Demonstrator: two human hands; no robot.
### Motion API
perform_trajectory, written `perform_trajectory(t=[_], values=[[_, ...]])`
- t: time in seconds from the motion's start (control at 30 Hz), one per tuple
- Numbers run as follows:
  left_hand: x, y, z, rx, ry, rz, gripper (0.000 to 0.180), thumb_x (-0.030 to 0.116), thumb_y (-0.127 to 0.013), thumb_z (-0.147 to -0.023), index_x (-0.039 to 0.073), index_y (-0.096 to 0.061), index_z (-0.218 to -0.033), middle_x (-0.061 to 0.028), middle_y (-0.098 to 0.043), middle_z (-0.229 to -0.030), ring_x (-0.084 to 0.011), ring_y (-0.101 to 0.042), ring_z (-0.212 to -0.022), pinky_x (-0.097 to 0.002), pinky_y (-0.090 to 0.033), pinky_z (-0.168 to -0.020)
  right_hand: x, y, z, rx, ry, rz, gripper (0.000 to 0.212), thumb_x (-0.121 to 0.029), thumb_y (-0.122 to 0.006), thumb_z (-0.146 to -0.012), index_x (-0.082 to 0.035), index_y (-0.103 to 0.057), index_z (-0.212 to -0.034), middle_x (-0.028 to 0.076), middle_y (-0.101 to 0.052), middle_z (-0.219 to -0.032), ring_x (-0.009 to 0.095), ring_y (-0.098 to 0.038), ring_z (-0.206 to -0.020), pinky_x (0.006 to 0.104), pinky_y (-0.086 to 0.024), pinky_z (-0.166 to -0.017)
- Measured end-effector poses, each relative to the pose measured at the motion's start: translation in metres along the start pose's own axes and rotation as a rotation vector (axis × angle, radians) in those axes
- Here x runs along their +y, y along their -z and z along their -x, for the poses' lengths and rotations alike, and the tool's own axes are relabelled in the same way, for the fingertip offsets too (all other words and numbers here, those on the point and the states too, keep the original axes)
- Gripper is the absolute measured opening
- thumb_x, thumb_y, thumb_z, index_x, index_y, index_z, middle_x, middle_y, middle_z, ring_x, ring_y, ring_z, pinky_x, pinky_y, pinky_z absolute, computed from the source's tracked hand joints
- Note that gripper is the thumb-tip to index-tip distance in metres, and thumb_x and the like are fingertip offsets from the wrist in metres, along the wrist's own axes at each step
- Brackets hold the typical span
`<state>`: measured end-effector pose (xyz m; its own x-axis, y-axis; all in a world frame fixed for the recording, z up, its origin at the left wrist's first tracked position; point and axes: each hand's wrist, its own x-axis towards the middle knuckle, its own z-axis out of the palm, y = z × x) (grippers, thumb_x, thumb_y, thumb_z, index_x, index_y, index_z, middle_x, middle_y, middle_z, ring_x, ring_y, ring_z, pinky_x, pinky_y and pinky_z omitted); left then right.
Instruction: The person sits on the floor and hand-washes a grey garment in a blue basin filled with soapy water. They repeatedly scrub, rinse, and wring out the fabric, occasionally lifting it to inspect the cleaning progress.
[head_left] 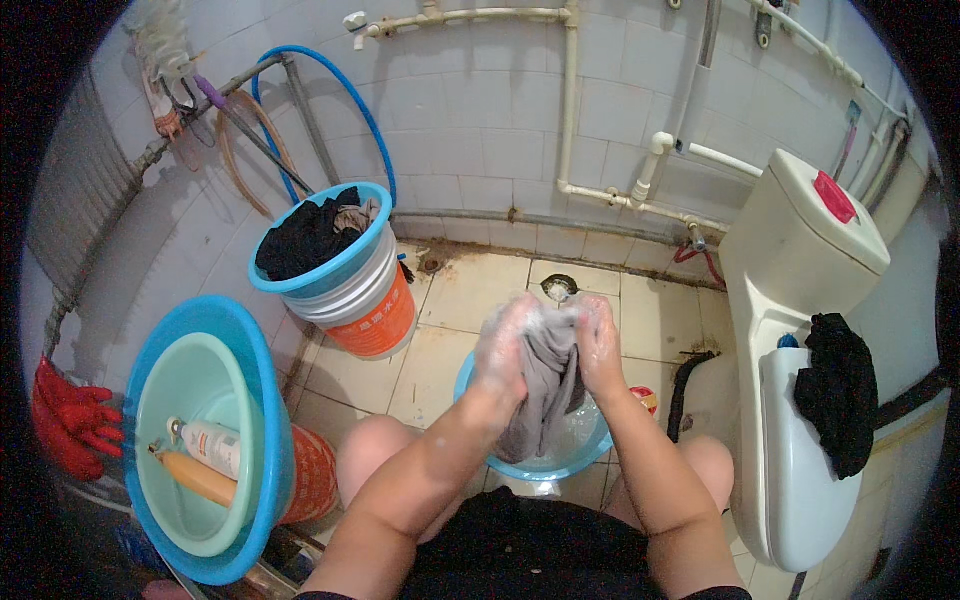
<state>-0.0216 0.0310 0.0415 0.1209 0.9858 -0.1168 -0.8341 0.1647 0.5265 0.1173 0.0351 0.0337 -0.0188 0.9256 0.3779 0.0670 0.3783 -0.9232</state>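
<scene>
A wet grey cloth garment [545, 385] hangs between my two hands, with white suds along its upper edge. My left hand [505, 350], covered in foam, is closed on its left side. On the other side my right hand [598, 350] grips the cloth, also wet and soapy. Below them a light-blue basin [560, 468] stands on the floor with cloudy, sudsy water in it. The garment's lower end hangs down over the basin; whether it touches the water I cannot tell.
Left stands a bucket [370, 325] topped by a blue basin [378, 258] of dark clothes. Nearer, nested basins [165, 345] hold two bottles [212, 448]. Red gloves [70, 420] hang at far left. At right is a toilet [800, 240] with black cloth [840, 395] on its lid. Behind lies a floor drain [559, 287].
</scene>
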Motion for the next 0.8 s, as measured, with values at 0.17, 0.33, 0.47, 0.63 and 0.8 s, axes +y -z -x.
perform_trajectory(t=[0.17, 0.33, 0.47, 0.63, 0.8], values=[[0.032, -0.015, 0.005, 0.060, 0.117, 0.086, 0.028, 0.031, -0.054, -0.086, 0.004, -0.057, -0.094, -0.0102, -0.063, -0.092, -0.0235, -0.061, -0.083, -0.0369, -0.049, -0.078, 0.006, -0.006, 0.024, -0.352, -0.148, 0.210, 0.095, -0.034, -0.080, -0.061, -0.002, -0.026, -0.133, 0.016, -0.045, -0.127, 0.029, -0.041, -0.121, 0.0361, -0.031, -0.102], [0.059, -0.028, 0.015, 0.101, 0.109, 0.112, 0.039, 0.037, -0.051, -0.086, 0.002, -0.058, -0.102, -0.0136, -0.061, -0.103, -0.0274, -0.058, -0.095, -0.0406, -0.044, -0.088, 0.054, 0.005, 0.040, -0.522, -0.532, 0.114, 0.067, -0.021, -0.075, -0.067, -0.007, -0.044, -0.124, 0.012, -0.054, -0.116, 0.025, -0.052, -0.106, 0.0372, -0.043, -0.088], [0.086, -0.022, 0.019, 0.023, 0.073, 0.131, 0.042, 0.038, -0.052, -0.086, 0.002, -0.057, -0.106, -0.0142, -0.060, -0.107, -0.0279, -0.057, -0.100, -0.0416, -0.042, -0.092, 0.049, 0.031, 0.033, -0.167, -0.744, -0.345, 0.052, -0.020, -0.065, -0.073, -0.004, -0.049, -0.119, 0.009, -0.057, -0.111, 0.023, -0.055, -0.101, 0.0337, -0.046, -0.081], [0.070, 0.010, 0.009, 0.076, 0.246, 0.015, 0.042, 0.040, -0.053, -0.085, 0.005, -0.058, -0.107, -0.0136, -0.060, -0.109, -0.0271, -0.056, -0.103, -0.0437, -0.042, -0.092, 0.030, 0.049, 0.007, 0.001, -0.546, -0.981, 0.052, -0.020, -0.054, -0.075, -0.009, -0.045, -0.125, 0.011, -0.053, -0.116, 0.024, -0.050, -0.108, 0.0380, -0.043, -0.090], [0.029, 0.014, 0.007, 0.058, 0.311, 0.008, 0.051, 0.048, -0.053, -0.084, 0.006, -0.054, -0.113, -0.0108, -0.058, -0.112, -0.0251, -0.056, -0.103, -0.0419, -0.043, -0.091, -0.034, 0.020, -0.001, -0.142, -0.224, -0.841, 0.068, -0.017, -0.056, -0.068, -0.009, -0.035, -0.133, 0.013, -0.043, -0.130, 0.026, -0.043, -0.118, 0.0372, -0.035, -0.100]])
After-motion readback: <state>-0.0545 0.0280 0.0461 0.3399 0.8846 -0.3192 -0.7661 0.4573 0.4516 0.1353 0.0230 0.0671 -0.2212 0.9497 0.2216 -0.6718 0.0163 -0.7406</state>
